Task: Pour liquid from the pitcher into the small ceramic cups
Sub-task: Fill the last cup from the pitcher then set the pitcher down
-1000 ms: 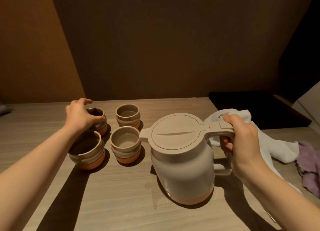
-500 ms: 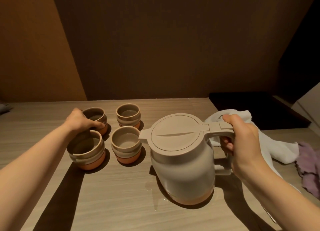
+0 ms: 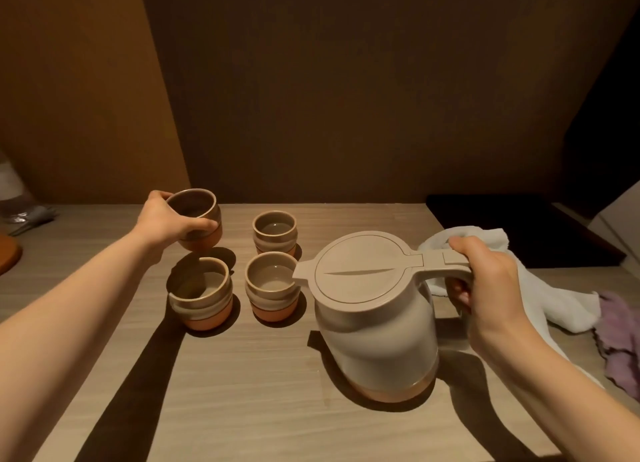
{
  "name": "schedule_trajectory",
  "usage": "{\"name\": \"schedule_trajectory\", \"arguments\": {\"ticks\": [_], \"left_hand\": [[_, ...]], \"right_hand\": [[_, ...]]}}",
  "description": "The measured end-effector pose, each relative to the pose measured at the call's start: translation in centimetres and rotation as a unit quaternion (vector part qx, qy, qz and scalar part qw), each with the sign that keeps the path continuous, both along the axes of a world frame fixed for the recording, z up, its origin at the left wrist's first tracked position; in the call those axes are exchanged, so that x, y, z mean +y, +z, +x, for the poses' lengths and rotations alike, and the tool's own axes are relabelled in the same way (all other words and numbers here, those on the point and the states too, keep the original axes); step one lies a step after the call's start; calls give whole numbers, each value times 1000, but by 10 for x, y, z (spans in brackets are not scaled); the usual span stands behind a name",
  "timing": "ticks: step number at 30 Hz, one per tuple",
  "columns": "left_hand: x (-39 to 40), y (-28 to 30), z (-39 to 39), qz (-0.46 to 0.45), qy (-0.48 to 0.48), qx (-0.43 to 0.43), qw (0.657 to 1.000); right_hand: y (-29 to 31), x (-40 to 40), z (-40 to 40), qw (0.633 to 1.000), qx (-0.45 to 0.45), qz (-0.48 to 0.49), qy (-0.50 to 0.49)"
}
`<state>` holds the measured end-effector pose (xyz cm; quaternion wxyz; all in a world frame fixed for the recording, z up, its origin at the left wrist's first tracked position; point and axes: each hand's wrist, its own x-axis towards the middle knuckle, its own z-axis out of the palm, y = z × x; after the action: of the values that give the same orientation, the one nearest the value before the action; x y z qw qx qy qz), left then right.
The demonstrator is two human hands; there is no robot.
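Observation:
A beige lidded pitcher [image 3: 375, 326] with a terracotta base stands on the wooden table [image 3: 259, 409]. My right hand [image 3: 485, 281] grips its handle, thumb on top. My left hand [image 3: 166, 219] holds one small ceramic cup [image 3: 199, 219] lifted off the table and tilted toward me at the back left. Three more cups stand on the table: a front left cup [image 3: 201, 293], a front middle cup [image 3: 272, 290] just under the pitcher's spout, and a back cup [image 3: 275, 231]. The two right cups show liquid inside.
A white towel [image 3: 540, 288] lies behind and right of the pitcher, with a purple cloth [image 3: 620, 340] beside it. A dark tray [image 3: 519, 229] sits at the back right. At the far left edge are a clear object [image 3: 14, 198] and an orange rim [image 3: 7, 253].
My left hand closed on the back left cup and lifted it off the table, tilting it. The pitcher and my right hand stayed put.

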<state>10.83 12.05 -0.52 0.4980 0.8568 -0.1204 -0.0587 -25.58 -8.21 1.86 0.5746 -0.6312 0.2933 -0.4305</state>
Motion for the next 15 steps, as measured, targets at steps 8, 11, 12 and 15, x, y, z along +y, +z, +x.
{"name": "schedule_trajectory", "arguments": {"ticks": [8, 11, 12, 15], "left_hand": [[16, 28, -28, -65, -23, -36, 997], [27, 33, -45, -90, -36, -43, 994], [31, 34, -52, -99, -41, -42, 993], [46, 35, -76, -131, -56, -15, 990]], "right_hand": [[4, 22, -4, 999, 18, -43, 13], [6, 33, -8, 999, 11, -48, 22], [6, 36, -9, 998, 10, -50, 26], [6, 46, -12, 998, 5, -54, 31]]}}
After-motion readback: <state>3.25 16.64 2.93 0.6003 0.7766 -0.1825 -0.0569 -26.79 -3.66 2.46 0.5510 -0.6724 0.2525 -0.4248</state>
